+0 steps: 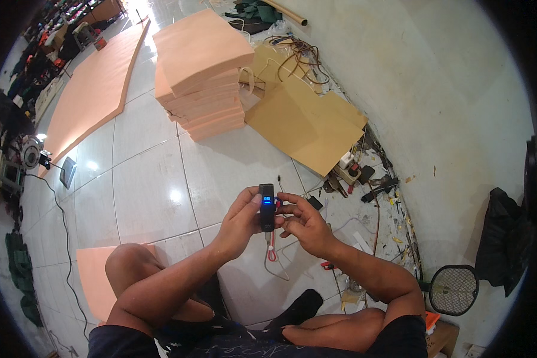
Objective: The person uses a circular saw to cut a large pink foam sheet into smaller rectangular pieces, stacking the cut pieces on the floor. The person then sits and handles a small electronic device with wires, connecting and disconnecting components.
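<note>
A person is sitting on the glossy white tiled floor [152, 206], legs folded, and is holding a slim black handheld device with a small blue-lit display [267, 216] upright in front of the body, between both hands. The left hand [242, 219] is grasping the device from its left side, the thumb lying along its front edge. The right hand [307, 225] is bending its fingers toward the device's right edge, where something small and red is showing; the view is too coarse there, so one cannot tell whether these fingers are pinching it or only touching the device. A looped red-and-white cord [272, 254] is hanging just below the device, and a thin grey cable [269, 271] is curving over the tiles beneath.

Beyond the hands, a tall stack of thick peach-coloured, foam-like slabs [206, 56] is standing on the floor, with a flat tan sheet [307, 122] lying just to its right. A long peach-coloured sheet [95, 95] is stretching across the floor on the far left. Near the right elbow, a dark-rimmed racket with a mesh face [453, 290] is leaning (or so it appears) by the off-white wall [441, 119].
</note>
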### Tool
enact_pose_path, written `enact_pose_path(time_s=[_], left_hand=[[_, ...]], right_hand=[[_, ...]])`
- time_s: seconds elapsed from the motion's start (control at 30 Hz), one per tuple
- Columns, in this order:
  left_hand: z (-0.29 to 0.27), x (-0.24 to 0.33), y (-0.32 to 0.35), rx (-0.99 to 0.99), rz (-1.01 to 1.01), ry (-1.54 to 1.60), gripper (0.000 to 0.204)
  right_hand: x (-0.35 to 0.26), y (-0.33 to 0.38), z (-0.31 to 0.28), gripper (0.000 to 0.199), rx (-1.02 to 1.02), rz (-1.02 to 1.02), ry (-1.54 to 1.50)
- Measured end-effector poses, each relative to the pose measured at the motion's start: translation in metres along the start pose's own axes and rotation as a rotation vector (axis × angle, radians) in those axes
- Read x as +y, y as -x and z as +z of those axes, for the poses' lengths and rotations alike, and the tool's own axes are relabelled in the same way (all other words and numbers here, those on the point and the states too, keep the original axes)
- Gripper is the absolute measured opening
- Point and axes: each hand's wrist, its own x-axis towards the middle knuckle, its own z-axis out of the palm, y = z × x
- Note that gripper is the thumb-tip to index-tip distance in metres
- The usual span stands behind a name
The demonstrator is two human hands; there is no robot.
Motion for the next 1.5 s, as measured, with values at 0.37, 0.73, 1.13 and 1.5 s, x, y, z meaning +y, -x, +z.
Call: enact_pose_path(time_s=[0.37, 0.73, 1.13, 1.5], left_hand=[[0.0015, 0.0016, 0.0003, -0.005, -0.008, -0.069, 0.037], [0.0027, 0.0028, 0.0014, 0.006, -0.015, -0.074, 0.038], [0.0031, 0.0043, 0.0018, -0.001, -0.016, -0.08, 0.038], [-0.001, 0.0002, 0.0006, -0.016, 0.005, -0.047, 0.038]], right_hand=[[-0.0025, 0.0012, 0.0007, 0.055, 0.006, -0.001, 0.01], [-0.0017, 0.0012, 0.0014, 0.056, 0.005, -0.005, 0.014], [0.0021, 0.0002, -0.0001, 0.056, -0.006, -0.038, 0.039], [0.0002, 0.0006, 0.0021, 0.056, 0.008, -0.016, 0.038]])
